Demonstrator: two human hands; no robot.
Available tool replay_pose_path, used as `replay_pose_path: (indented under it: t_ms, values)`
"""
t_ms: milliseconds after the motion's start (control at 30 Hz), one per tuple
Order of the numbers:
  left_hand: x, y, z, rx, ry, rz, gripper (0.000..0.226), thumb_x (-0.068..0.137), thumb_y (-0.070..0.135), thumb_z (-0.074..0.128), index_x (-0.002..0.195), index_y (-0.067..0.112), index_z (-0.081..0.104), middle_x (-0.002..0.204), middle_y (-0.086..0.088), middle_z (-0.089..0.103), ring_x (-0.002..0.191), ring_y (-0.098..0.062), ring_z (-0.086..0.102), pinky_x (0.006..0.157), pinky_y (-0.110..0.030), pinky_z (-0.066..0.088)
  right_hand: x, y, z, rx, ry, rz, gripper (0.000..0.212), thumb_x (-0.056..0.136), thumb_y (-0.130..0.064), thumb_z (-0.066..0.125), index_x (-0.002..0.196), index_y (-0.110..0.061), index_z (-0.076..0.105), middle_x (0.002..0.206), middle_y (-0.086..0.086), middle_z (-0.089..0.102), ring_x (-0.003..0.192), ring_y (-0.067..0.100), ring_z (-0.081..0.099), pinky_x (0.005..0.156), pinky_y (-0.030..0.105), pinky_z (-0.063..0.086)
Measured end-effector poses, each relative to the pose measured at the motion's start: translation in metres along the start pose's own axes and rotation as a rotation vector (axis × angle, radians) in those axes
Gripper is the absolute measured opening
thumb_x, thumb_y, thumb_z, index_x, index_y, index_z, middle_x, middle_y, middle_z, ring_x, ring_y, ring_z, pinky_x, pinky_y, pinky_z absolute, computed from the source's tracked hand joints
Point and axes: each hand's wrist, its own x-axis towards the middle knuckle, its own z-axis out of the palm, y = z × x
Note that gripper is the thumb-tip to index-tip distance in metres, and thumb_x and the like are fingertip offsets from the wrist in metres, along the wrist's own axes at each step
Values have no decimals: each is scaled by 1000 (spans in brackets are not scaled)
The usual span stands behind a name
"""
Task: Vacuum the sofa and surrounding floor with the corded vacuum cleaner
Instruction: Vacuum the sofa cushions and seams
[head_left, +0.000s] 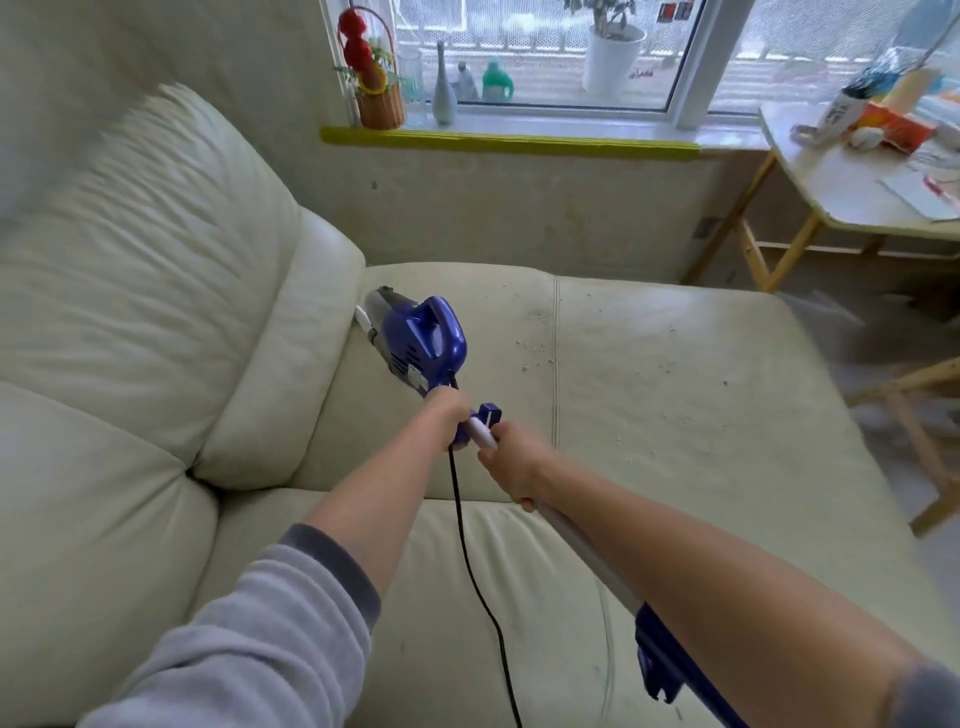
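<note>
Vacuum cleaner (423, 345) first: my fingers are wrapped round its long pale shaft (480, 431) at the middle of the frame. My left hand (445, 415) grips the upper end, just below the blue motor body, fingers curled tight round it and mostly hidden from me behind the knuckles. My right hand (511, 467) holds the shaft just beside it, a little lower in the frame, fingers closed round the tube with one fingertip showing underneath. Between the two hands a small blue clip (488, 414) sticks up from the shaft.

From my right hand the shaft runs down toward the lower right of the frame under my bare forearm, ending in a blue handle piece (655, 660). From my left hand the blue body stretches up and to the left, its grey nozzle end (375, 304) pressed into the crease where the seat meets the back cushion of the cream sofa (649, 374). A black cord (470, 561) hangs from the body and trails down over the seat to the bottom edge.

Crumbs (532, 345) and dark specks lie scattered on the seat right of the machine, around a stitched seam.

Further out, the upper part of the frame shows a windowsill (509, 136) with a basket (382, 106) and bottles. A wooden bench (836, 202) with clutter stands at the upper right.
</note>
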Motion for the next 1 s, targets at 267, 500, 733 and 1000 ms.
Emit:
replay_pose_path:
  t_ms: [267, 500, 733, 1000]
  values:
    - [-52, -29, 19, -180, 286, 65, 58, 85, 15, 57, 137, 4, 36, 130, -16, 51, 107, -33, 59, 85, -42, 55, -85, 62, 30, -260, 49, -120, 20, 98, -11, 38, 116, -7, 48, 93, 14, 51, 66, 26, 49, 61, 36, 45]
    - [-46, -42, 24, -458, 214, 42, 34, 83, 20, 60, 114, 6, 53, 115, -9, 63, 100, -29, 59, 94, -42, 48, -110, 116, 53, -336, 142, -191, 17, 98, -12, 44, 114, -6, 49, 103, 14, 58, 77, 27, 52, 61, 33, 39]
    - [-51, -64, 31, -731, 106, -112, 28, 102, 13, 44, 75, 5, 45, 69, -6, 46, 61, -18, 48, 78, -35, 47, -97, 163, 44, -376, 171, -11, 17, 96, -27, 49, 109, -16, 45, 89, 3, 53, 72, 22, 49, 54, 30, 32]
    - [-38, -65, 34, -771, -91, -167, 23, 99, 6, 44, 76, 5, 47, 73, -5, 48, 70, -18, 54, 58, -37, 43, -41, 128, 32, -545, 377, -103, 58, 83, -54, 57, 122, -13, 44, 119, 8, 48, 113, 28, 46, 92, 34, 35]
